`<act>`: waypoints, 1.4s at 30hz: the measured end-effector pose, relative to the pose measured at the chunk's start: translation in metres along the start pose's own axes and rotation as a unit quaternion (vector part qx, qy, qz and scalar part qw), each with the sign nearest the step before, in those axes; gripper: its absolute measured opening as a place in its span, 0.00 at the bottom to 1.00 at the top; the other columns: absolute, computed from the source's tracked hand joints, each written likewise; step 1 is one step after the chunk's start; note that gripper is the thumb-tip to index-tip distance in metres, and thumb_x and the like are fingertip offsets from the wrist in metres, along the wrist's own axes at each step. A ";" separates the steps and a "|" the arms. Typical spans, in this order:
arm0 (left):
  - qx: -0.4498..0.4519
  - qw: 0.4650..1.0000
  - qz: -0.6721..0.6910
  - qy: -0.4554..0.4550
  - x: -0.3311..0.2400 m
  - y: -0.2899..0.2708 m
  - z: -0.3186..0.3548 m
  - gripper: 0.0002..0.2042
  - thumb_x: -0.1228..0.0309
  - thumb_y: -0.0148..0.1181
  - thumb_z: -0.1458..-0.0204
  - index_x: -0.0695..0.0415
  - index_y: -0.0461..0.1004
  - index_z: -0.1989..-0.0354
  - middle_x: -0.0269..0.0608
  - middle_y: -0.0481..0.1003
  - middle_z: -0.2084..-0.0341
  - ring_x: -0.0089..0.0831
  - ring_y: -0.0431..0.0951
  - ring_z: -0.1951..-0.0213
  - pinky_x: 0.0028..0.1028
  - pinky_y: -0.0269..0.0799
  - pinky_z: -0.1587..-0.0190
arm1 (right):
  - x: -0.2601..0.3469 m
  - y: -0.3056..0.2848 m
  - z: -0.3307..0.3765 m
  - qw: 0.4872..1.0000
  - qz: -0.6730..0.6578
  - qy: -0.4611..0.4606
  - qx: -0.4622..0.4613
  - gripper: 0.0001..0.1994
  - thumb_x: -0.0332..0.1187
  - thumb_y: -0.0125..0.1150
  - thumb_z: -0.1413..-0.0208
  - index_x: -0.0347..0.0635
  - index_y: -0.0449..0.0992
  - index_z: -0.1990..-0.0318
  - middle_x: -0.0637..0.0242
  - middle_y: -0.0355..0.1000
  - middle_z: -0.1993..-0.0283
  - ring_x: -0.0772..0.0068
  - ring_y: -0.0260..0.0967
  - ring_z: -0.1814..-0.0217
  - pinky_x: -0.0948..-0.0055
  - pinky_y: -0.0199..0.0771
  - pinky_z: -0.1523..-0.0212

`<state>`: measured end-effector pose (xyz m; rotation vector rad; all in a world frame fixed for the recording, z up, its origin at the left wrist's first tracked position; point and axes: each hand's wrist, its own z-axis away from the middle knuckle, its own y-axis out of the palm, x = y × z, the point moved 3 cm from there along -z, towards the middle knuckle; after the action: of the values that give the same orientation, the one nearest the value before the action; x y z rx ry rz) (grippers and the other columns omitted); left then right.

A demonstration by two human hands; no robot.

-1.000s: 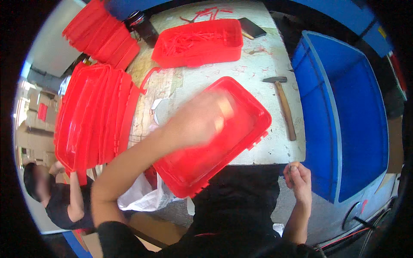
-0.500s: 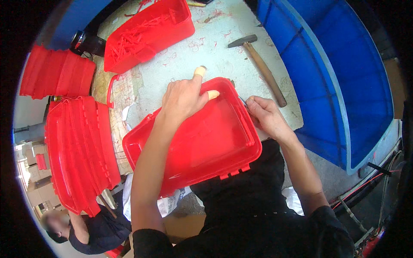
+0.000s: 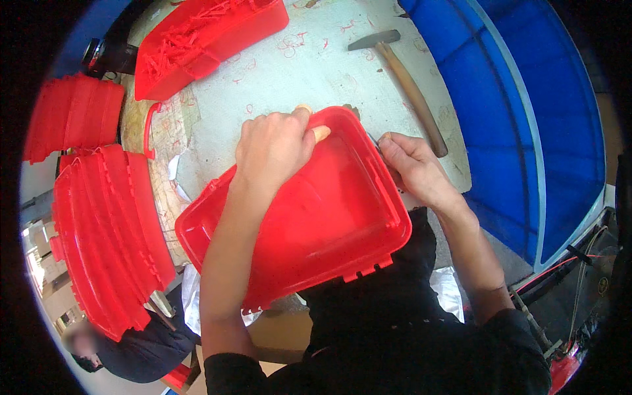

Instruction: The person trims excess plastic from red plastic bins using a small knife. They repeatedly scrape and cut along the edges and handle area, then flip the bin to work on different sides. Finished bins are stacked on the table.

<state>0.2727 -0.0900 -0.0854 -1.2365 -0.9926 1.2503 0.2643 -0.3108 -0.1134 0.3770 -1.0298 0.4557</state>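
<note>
Stack (image 3: 112, 237): red lids nested on edge at the bench's left edge.
Bin (image 3: 210, 39): red, full of red trimmings, far left corner.
Tray (image 3: 309, 217): red, tilted over the bench's near edge.
Left hand (image 3: 273, 148): closed on the tray's far rim, a wooden handle (image 3: 320, 133) under the fingers.
Right hand (image 3: 411, 168): pinching a thin blade (image 3: 372, 139) at the right rim.
Doing it well: brace the tray firmly and run the blade along the rim, away from the fingers.
Hammer (image 3: 408, 82): far right, untouched.

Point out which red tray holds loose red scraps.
The far red tray at the table's top edge; the red tray under both hands is bare inside.
</note>
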 end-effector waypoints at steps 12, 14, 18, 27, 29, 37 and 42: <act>-0.068 0.996 -0.011 0.051 0.000 0.003 0.003 0.19 0.55 0.63 0.43 0.61 0.76 0.69 0.52 0.74 0.87 0.49 0.78 0.81 0.44 0.73 0.76 | -0.040 -0.018 0.080 0.992 0.126 -0.010 0.010 0.17 0.39 0.47 0.29 0.38 0.70 0.69 0.72 0.63 0.77 0.78 0.58 0.73 0.71 0.63 0.71; -0.062 0.997 -0.006 0.054 0.001 0.002 0.003 0.18 0.55 0.63 0.43 0.61 0.76 0.69 0.52 0.74 0.86 0.50 0.78 0.81 0.44 0.73 0.75 | -0.052 -0.018 0.111 0.983 0.185 0.002 0.018 0.12 0.35 0.50 0.32 0.40 0.71 0.67 0.64 0.65 0.76 0.70 0.64 0.74 0.65 0.68 0.70; -0.068 0.996 0.006 0.053 0.002 -0.001 0.005 0.17 0.56 0.62 0.43 0.62 0.76 0.68 0.54 0.76 0.84 0.50 0.79 0.79 0.46 0.75 0.73 | -0.057 -0.002 0.164 0.887 0.387 0.020 0.253 0.03 0.31 0.59 0.39 0.45 0.76 0.64 0.59 0.73 0.72 0.54 0.76 0.69 0.59 0.76 0.67; -0.042 0.995 0.066 0.067 0.005 -0.004 0.012 0.18 0.57 0.62 0.43 0.63 0.77 0.66 0.55 0.77 0.81 0.52 0.81 0.75 0.46 0.76 0.70 | 0.056 0.004 0.055 0.797 0.547 -0.204 -0.157 0.07 0.31 0.57 0.36 0.38 0.78 0.65 0.55 0.75 0.73 0.59 0.76 0.73 0.66 0.74 0.73; -0.034 0.993 0.088 0.064 0.007 -0.002 0.013 0.17 0.58 0.63 0.43 0.64 0.77 0.67 0.55 0.77 0.81 0.52 0.81 0.74 0.46 0.76 0.70 | 0.068 0.016 0.030 0.752 0.609 -0.205 -0.148 0.08 0.33 0.57 0.36 0.39 0.78 0.65 0.53 0.77 0.72 0.55 0.78 0.72 0.61 0.76 0.73; -0.083 0.984 0.130 0.088 0.013 0.004 0.017 0.15 0.61 0.63 0.43 0.64 0.80 0.67 0.57 0.79 0.78 0.51 0.83 0.72 0.45 0.78 0.69 | 0.079 0.028 0.015 0.701 0.676 -0.174 -0.145 0.09 0.33 0.57 0.35 0.41 0.78 0.66 0.58 0.78 0.71 0.56 0.77 0.74 0.63 0.76 0.75; -0.076 0.988 0.110 0.083 0.012 0.004 0.017 0.15 0.61 0.63 0.43 0.63 0.81 0.64 0.56 0.80 0.75 0.49 0.84 0.70 0.43 0.79 0.67 | 0.069 0.028 0.034 0.692 0.682 -0.179 -0.155 0.10 0.35 0.58 0.35 0.42 0.77 0.67 0.57 0.77 0.72 0.55 0.76 0.75 0.63 0.74 0.77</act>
<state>0.2568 -0.0763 -0.0884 -1.5774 -0.8592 1.2326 0.2553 -0.2914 -0.0347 -0.7653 -1.6406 1.5585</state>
